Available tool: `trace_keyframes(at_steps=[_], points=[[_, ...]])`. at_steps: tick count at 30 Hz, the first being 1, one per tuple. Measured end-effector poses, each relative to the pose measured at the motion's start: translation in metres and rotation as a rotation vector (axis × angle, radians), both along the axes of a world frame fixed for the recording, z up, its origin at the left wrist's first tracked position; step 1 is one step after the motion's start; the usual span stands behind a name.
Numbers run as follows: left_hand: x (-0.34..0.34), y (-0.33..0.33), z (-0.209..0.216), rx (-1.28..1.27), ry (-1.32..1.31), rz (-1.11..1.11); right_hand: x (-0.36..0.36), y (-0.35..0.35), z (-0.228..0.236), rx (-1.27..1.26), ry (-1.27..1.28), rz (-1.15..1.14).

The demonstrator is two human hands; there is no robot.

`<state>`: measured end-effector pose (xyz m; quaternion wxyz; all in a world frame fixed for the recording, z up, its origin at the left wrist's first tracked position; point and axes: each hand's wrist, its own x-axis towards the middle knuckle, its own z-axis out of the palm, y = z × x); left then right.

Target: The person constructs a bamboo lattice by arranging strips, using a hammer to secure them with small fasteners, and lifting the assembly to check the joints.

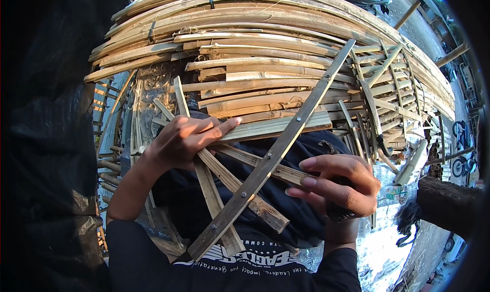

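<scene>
Over my lap, my left hand [191, 136] is closed around several crossing bamboo slats. A wide pale slat [286, 127] runs rightward from under its fingers. Beneath that hand, two narrower slats slant down: one thin slat [210, 192] and one with a rough end [268, 214]. My right hand [344, 182] pinches the end of another bamboo slat [245, 156] between thumb and fingers. A long darker strip [324, 82] with several screw heads lies diagonally across these slats, between my hands. Something dark shows by my right palm; I cannot make it out.
Beyond my hands lies a large stack of split bamboo [270, 52], partly tied with dark bands. To its right leans a bamboo lattice [390, 88]. A thick log [446, 205] juts in at the right, above a shiny silvery sheet [383, 246]. Motorcycles [459, 164] stand farther off.
</scene>
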<state>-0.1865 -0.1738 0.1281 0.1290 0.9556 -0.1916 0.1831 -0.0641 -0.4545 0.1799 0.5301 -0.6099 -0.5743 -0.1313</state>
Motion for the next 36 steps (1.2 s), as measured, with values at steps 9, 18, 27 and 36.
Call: trace_keyframes(at_steps=[9, 18, 27, 36], points=[[0.000, -0.010, 0.001, -0.026, 0.080, -0.042, 0.016, -0.015, 0.034, -0.520, -0.277, -0.047], [0.000, -0.013, 0.003, -0.019, 0.096, -0.096, 0.020, -0.010, 0.037, -0.698, -0.288, 0.089], [-0.002, -0.009, -0.002, -0.087, 0.146, -0.130, 0.015, -0.005, 0.032, -0.694, -0.316, 0.082], [-0.004, -0.015, -0.002, -0.137, 0.176, -0.082, 0.010, -0.008, 0.023, -0.684, -0.263, 0.087]])
